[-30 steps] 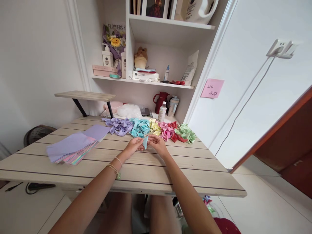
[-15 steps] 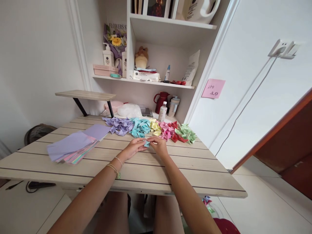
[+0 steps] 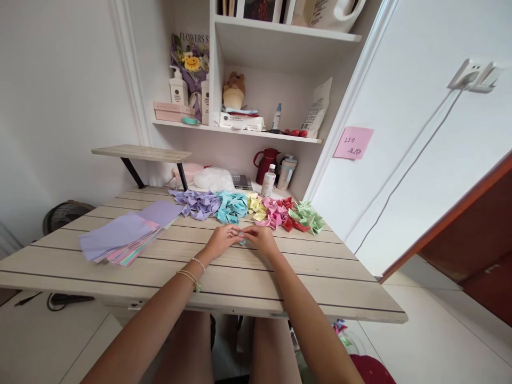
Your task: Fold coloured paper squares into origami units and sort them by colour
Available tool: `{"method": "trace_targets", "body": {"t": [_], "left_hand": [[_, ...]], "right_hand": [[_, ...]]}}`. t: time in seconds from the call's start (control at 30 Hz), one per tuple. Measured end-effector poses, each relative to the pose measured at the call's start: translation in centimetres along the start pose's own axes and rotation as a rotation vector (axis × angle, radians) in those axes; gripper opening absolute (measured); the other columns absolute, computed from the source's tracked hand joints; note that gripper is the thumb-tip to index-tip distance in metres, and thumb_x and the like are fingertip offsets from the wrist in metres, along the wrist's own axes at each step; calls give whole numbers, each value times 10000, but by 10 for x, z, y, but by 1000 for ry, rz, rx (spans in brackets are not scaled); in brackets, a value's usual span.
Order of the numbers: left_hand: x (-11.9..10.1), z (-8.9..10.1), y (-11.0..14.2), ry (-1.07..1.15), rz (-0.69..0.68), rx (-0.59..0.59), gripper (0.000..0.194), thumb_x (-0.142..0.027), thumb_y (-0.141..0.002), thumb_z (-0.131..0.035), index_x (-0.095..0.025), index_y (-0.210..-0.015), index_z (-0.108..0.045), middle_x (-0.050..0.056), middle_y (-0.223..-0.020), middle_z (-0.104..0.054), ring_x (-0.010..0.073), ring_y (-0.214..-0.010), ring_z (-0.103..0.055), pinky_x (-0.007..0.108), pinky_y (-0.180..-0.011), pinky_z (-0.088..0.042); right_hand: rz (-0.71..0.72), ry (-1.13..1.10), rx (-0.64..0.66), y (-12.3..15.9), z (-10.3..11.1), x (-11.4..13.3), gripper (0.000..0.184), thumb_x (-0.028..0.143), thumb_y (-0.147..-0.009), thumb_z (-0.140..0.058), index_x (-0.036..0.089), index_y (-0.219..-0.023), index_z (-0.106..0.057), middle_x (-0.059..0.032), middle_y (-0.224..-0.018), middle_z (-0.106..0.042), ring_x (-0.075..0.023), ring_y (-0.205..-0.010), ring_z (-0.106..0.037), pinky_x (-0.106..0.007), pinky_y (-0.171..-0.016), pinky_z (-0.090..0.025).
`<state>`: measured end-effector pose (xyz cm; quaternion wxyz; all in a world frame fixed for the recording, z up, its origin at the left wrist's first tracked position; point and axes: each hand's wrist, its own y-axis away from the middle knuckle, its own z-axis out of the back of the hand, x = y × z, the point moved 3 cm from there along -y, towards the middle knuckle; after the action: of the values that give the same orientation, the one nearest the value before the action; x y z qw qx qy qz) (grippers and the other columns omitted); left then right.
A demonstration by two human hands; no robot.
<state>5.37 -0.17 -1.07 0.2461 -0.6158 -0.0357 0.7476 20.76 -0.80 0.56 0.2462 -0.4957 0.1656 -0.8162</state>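
Between my fingertips is a small folded piece of light blue paper (image 3: 242, 242), mostly covered by the fingers. My left hand (image 3: 222, 239) pinches it from the left, and my right hand (image 3: 260, 238) pinches it from the right. Both hands are close together just above the table (image 3: 320, 282). Right behind them lie heaps of folded paper pieces: purple (image 3: 199, 204), light blue (image 3: 231, 207), yellow (image 3: 256, 204), pink (image 3: 273, 212), red (image 3: 290, 224) and green (image 3: 308, 217).
A fanned stack of coloured paper sheets (image 3: 120, 234) lies at the left. Behind it stands a small raised shelf (image 3: 142, 153) on black legs. A clear bottle (image 3: 268, 181), a red jug (image 3: 265, 164) and a tumbler (image 3: 287, 172) stand at the back, below wall shelves.
My fingers have drawn closer together over the light blue paper, so less of it shows. The left hand is more curled than before. The view has shifted slightly.
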Motion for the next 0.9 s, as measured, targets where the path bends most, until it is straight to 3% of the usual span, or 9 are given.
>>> {"method": "trace_targets", "body": {"t": [0.23, 0.4, 0.63, 0.9], "left_hand": [[-3, 5, -1, -258, -82, -21, 267, -383, -779, -558, -148, -739, -678, 22, -616, -654, 140, -577, -581, 233, -569, -447], [-7, 9, -1, -429, -138, -103, 277, -376, -800, -524, -160, -769, -695, 32, -700, -686, 146, -643, -586, 218, -577, -414], [-7, 8, 0, -439, -140, -185, 273, -371, -803, -516, -164, -802, -695, 50, -793, -704, 167, -741, -612, 227, -617, -431], [-7, 7, 2, -462, -156, -252, 265, -364, -814, -508, -171, -759, -682, 35, -764, -703, 151, -694, -615, 217, -587, -425]], "right_hand": [[-85, 22, -55, 1, 3, -3, 220, 367, -734, -623, 171, -761, -720, -45, -704, -706, -151, -583, -590, -241, -544, -435], [-148, -14, -47, 1, 0, -4, 242, 394, -689, -650, 158, -689, -705, -31, -616, -678, -138, -538, -564, -227, -505, -412], [-276, -228, -58, 1, -7, -12, 288, 420, -632, -689, 137, -684, -706, -36, -588, -662, -147, -543, -578, -235, -509, -431], [-306, -337, -88, 2, -13, -13, 317, 429, -600, -719, 124, -686, -704, -54, -597, -674, -160, -544, -598, -251, -517, -461]]}}
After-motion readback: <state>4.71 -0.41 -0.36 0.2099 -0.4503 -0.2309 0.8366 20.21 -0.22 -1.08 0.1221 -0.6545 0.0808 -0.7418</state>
